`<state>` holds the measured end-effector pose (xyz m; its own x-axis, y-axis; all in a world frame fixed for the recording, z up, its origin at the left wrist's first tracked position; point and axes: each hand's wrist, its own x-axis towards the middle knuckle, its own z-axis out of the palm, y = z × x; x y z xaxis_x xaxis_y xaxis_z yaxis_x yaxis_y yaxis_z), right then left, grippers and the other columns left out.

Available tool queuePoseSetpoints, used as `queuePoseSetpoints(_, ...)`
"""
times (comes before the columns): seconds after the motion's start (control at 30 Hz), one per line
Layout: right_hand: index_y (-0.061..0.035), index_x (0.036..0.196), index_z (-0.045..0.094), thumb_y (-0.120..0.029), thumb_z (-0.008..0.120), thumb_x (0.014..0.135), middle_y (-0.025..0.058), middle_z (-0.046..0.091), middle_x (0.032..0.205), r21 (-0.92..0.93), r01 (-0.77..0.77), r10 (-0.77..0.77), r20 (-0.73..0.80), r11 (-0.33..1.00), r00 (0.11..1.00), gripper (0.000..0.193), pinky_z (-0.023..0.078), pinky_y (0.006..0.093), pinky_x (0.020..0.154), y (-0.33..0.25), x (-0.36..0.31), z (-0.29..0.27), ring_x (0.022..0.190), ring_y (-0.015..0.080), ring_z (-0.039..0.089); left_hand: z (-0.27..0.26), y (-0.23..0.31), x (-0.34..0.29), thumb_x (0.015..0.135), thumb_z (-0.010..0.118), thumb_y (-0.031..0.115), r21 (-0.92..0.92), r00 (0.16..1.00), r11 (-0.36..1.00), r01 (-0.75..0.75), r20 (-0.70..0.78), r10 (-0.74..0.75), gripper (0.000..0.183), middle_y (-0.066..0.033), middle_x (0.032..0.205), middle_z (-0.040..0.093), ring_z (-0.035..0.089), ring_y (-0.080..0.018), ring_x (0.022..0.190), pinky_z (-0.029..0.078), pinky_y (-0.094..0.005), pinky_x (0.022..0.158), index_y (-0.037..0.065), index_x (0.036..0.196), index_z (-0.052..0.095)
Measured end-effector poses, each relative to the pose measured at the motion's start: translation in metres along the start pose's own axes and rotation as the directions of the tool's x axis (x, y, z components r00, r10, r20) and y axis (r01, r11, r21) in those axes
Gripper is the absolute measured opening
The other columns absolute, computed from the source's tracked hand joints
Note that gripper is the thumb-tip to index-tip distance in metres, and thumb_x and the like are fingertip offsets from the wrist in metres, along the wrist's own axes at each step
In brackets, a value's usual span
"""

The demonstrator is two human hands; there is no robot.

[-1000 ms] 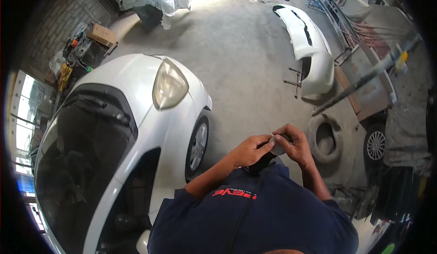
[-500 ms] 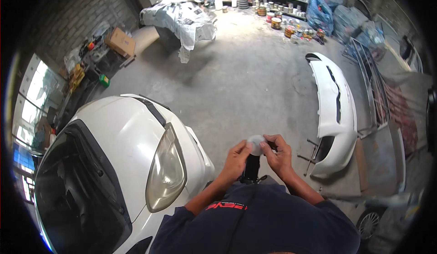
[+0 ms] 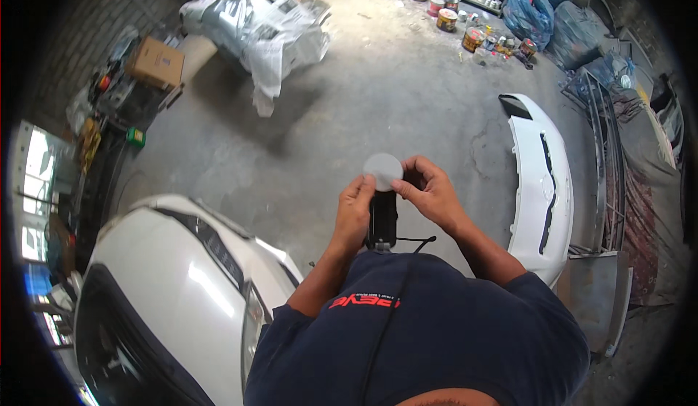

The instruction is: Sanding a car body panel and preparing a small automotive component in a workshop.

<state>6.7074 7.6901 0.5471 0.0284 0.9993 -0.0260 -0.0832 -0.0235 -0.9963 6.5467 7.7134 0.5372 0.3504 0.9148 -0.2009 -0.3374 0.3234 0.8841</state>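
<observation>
Out in front of my chest, both hands pinch a flat, round, light-grey disc (image 3: 382, 171) that looks like a sanding disc. My left hand (image 3: 353, 213) grips its lower left edge between thumb and fingers. The thumb of my right hand (image 3: 436, 195) presses on the lower right edge, with the fingers curled behind. Just below the disc is a black oblong device (image 3: 382, 220) with a cable; neither hand visibly holds it. To my left stands a white car (image 3: 174, 260), its headlight (image 3: 252, 326) partly hidden by my sleeve.
A white bumper (image 3: 534, 180) stands on the floor to the right, near metal frames and panels (image 3: 592, 297). Paper sheeting (image 3: 269, 35) covers a large part at the far left. Paint cans (image 3: 446, 20) and blue bags (image 3: 529, 13) line the back. A cardboard box (image 3: 156, 62) sits left.
My hands have moved forward and slightly left with the disc, which now faces up more fully. The view has shifted, so the car's headlight is mostly out of sight behind my arm.
</observation>
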Motion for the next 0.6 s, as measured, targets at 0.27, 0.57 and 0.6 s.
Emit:
queuePoseSetpoints(0.27,-0.0031,0.082,0.061,-0.022,0.062,0.092,0.0012,0.06,0.069,0.136,-0.122,0.119,0.03,0.983,0.992,0.021,0.039,0.0219,0.053,-0.012,0.231,-0.142,0.059,0.0069,0.05,0.049,0.039,0.267,0.1,0.041,0.038,0.011,0.918,0.949,0.315,0.249,-0.308,0.041,-0.009,0.074,0.062,0.061,-0.0154,0.059,0.051,-0.0287,0.054,0.001,0.104,0.058)
queuePoseSetpoints(0.57,-0.0019,0.101,0.055,-0.016,0.06,0.09,0.0041,0.058,0.081,0.019,-0.04,0.036,0.174,0.999,0.984,0.019,0.043,0.0241,0.059,-0.025,0.539,-0.289,0.067,0.0094,0.053,0.1,0.059,0.576,0.096,0.048,0.039,-0.185,0.923,0.904,0.385,0.085,-0.376,0.041,-0.0084,0.075,0.063,0.061,-0.0164,0.059,0.051,-0.0288,0.053,0.001,0.101,0.062)
queuePoseSetpoints(0.6,-0.0019,0.109,0.052,-0.016,0.065,0.086,0.0059,0.059,0.087,-0.006,-0.026,0.027,0.239,1.0,0.971,0.029,0.046,0.0249,0.062,-0.031,0.573,-0.291,0.072,0.0108,0.056,0.105,0.065,0.604,0.096,0.05,0.037,-0.221,0.948,0.922,0.318,0.065,-0.312,0.039,-0.0083,0.077,0.064,0.061,-0.016,0.059,0.051,-0.0287,0.053,0.001,0.104,0.062)
